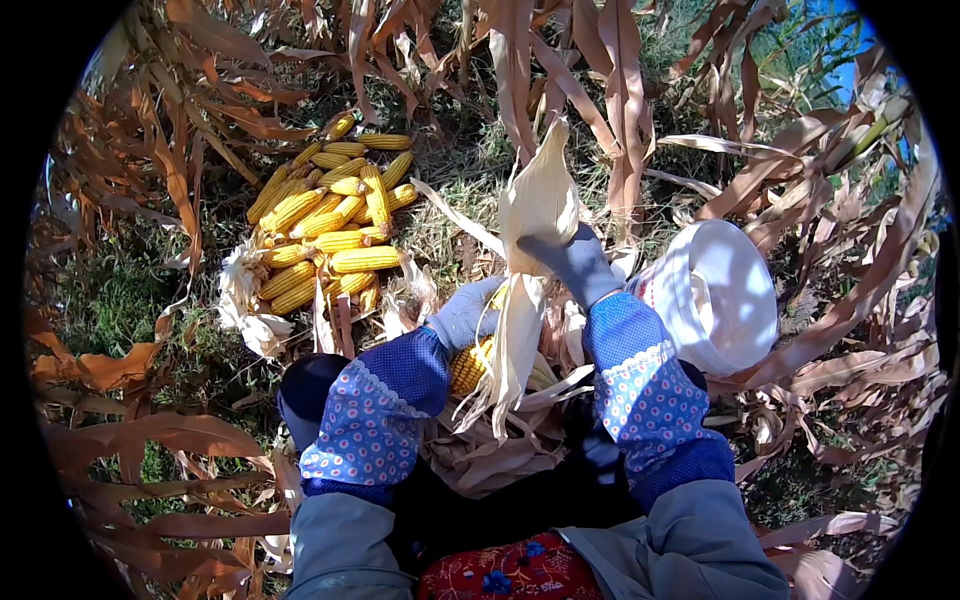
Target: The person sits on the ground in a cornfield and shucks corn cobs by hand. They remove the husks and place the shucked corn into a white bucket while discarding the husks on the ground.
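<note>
My left hand (pixel 469 313), in a grey glove, is closed around an ear of corn whose yellow kernels show beside the fingers. My right hand (pixel 581 264), gloved the same way, grips the pale dry husk (pixel 541 199), which stands up above the fist. A strip of husk (pixel 517 345) hangs down between my hands. Yellow kernels (pixel 471 367) also show below my left wrist; whether they belong to the held ear I cannot tell. To the left, a pile of husked ears of corn (pixel 330 217) lies on the ground.
A white plastic bucket (pixel 739 300) lies tipped beside my right forearm, its mouth facing right. Loose husks (pixel 502 461) are heaped between my legs. Pulled-back pale husks (pixel 251 300) edge the pile. Dry corn stalks and leaves (pixel 626 97) surround me.
</note>
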Available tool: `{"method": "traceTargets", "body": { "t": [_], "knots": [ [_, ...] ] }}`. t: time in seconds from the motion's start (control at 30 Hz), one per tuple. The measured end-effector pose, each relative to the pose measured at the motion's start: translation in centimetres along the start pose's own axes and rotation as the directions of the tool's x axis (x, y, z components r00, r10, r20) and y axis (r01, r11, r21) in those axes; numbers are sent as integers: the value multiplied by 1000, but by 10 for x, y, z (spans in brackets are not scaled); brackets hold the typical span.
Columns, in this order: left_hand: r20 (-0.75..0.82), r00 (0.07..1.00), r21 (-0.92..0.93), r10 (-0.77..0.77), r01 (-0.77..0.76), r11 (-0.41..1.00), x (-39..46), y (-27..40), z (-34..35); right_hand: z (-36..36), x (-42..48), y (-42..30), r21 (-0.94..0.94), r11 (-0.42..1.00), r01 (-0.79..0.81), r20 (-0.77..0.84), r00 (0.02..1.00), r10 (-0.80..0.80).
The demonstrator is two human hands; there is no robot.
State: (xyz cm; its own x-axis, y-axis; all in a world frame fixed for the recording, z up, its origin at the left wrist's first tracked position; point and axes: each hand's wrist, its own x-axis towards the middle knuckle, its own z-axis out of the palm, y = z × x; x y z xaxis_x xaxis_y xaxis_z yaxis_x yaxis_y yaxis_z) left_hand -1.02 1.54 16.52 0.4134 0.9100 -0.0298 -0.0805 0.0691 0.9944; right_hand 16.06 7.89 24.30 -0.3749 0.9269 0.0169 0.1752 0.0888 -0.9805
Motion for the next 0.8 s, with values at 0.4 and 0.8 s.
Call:
{"method": "traceTargets", "body": {
  "t": [0.4, 0.8],
  "knots": [
    [96, 994, -358, -47, 78, 930, -5, -20, -10, -18, 1, 39, -619, 568, 543, 258, 823, -506],
    [-318, 947, 603, -32, 229, 764, -4, 21, 14, 35, -4, 6, 349, 937, -13, -77, 996, 42]
  ]
}}
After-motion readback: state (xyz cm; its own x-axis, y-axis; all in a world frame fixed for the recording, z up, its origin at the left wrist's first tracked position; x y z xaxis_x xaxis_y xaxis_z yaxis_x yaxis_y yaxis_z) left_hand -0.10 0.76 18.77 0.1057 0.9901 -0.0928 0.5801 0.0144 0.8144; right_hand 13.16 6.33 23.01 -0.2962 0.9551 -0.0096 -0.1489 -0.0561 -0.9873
